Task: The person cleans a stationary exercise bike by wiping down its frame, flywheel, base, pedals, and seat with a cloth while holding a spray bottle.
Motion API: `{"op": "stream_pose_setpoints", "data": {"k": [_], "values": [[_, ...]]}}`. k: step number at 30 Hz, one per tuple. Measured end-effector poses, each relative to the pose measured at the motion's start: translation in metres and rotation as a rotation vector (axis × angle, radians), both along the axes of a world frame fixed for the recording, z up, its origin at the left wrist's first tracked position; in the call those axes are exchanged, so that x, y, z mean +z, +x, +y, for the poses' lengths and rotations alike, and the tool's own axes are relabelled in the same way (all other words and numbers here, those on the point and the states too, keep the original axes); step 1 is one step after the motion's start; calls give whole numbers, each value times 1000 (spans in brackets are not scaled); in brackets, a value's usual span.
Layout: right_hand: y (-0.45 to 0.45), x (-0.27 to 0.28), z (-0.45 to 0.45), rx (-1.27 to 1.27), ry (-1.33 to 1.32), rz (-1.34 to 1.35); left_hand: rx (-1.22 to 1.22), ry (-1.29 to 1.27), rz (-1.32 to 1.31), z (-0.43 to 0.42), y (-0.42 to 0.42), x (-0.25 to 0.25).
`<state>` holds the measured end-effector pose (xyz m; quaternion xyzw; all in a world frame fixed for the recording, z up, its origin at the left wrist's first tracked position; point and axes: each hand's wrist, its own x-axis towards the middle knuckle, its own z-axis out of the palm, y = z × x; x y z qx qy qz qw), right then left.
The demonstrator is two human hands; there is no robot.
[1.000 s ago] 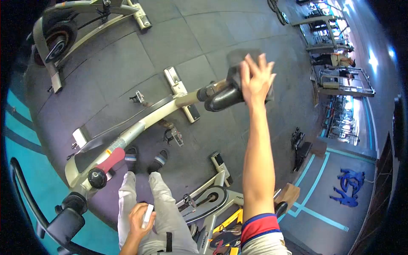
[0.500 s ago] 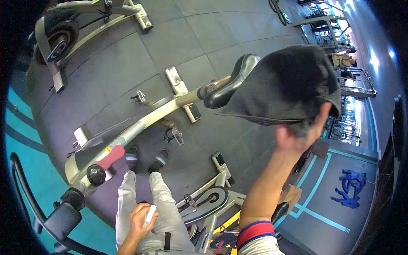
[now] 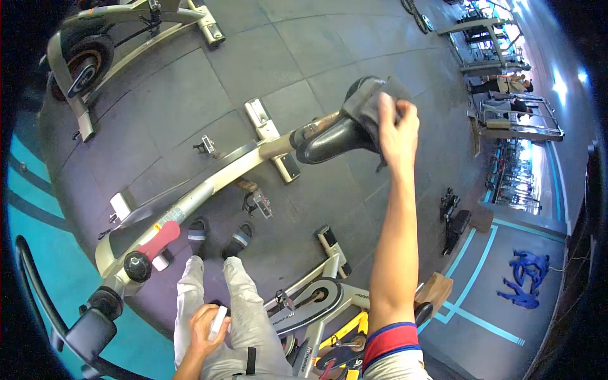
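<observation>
My right hand (image 3: pixel 399 133) is closed on a dark grey cloth (image 3: pixel 373 107), pressed against the rear of the black saddle (image 3: pixel 335 142) of an exercise bike. The cloth is bunched up and covers part of the saddle. Low in the view, my left hand (image 3: pixel 206 326) is wrapped round a small white object (image 3: pixel 218 322) with a flat, oblong side; its kind is not clear. That hand is over my legs, apart from the bike. The bike's pale frame (image 3: pixel 209 187) runs from the saddle down to the handlebar at lower left.
A red lever (image 3: pixel 161 239) and a black knob (image 3: pixel 140 265) sit on the bike's frame. Another exercise bike (image 3: pixel 310 304) stands close on the right, and one more (image 3: pixel 82 76) at upper left. Blue ropes or straps (image 3: pixel 525 278) lie on the floor at right. People (image 3: pixel 506 85) are far off.
My right hand has moved up and left, bringing the cloth onto the saddle. The cloth was spread wide in the air and is now bunched. My left hand has barely moved.
</observation>
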<state>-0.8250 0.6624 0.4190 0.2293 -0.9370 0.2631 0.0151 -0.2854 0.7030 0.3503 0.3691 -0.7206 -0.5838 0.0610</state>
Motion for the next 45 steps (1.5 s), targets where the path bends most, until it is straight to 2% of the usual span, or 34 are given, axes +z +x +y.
{"op": "stream_pose_setpoints", "data": {"k": [2, 5, 8, 10, 12, 14, 16, 18, 20, 23, 24, 26, 28, 30, 31, 33, 34, 36, 38, 40, 41, 42, 44, 45], "values": [[-5, 1, -38, -214, 348, 70, -15, 6, -19, -1, -2, -1], [-20, 13, -73, -224, 555, -53, -71, 12, -52, 3, -4, -2], [25, -8, -59, -92, 452, 227, -111, -2, -96, 1, -11, 7], [86, -18, -41, 48, 301, 204, -67, 31, -100, 1, -13, 8], [122, -27, -28, 78, 8, 43, -38, 66, -111, 2, -13, 8], [104, -36, -25, 32, -14, 200, -98, -57, -87, 3, -4, -4], [46, -39, -29, -34, 29, 345, -106, -64, -115, 4, -2, -5], [-12, -18, -33, -166, 116, 201, -94, -52, -163, 6, -4, -4], [-25, 30, -36, -264, 141, -235, -106, -64, -183, 7, -5, -8], [11, -18, -38, -355, 166, 125, -105, -67, -204, 7, -7, -4], [27, -44, -33, -355, 180, 324, -102, -71, -201, 7, -13, -5], [78, -64, -8, -83, -192, 330, -132, -73, -166, 11, -23, -9], [122, -102, 5, 21, -634, 312, -158, -76, -142, 13, -35, -12], [176, -129, 20, -12, -904, -130, -162, -80, -127, 15, -51, -15], [197, -149, 33, -251, -983, -499, -174, -101, -125, 13, -56, -18], [203, -174, 49, -580, -1156, -875, -236, -63, -122, 7, -70, -22], [185, -185, 56, -667, -1276, -861, -266, -42, -120, 3, -76, -28], [127, -198, 53, -559, -1446, -959, -334, -64, -82, -5, -84, -47], [73, -242, 17, -454, -1522, -793, -337, -76, -62, -7, -93, -69], [90, -217, -2, -583, -1086, -777, -309, -63, -77, -10, -102, -85], [113, -238, -15, -526, -1127, -578, -291, -62, -66, -13, -109, -94], [143, -242, -17, -473, -1011, -483, -288, -71, -56, -15, -112, -101], [206, -256, -9, -224, -917, -402, -283, -93, -44, -19, -113, -114], [219, -250, -1, -147, -984, -434, -280, -72, -55, -21, -115, -118]]}}
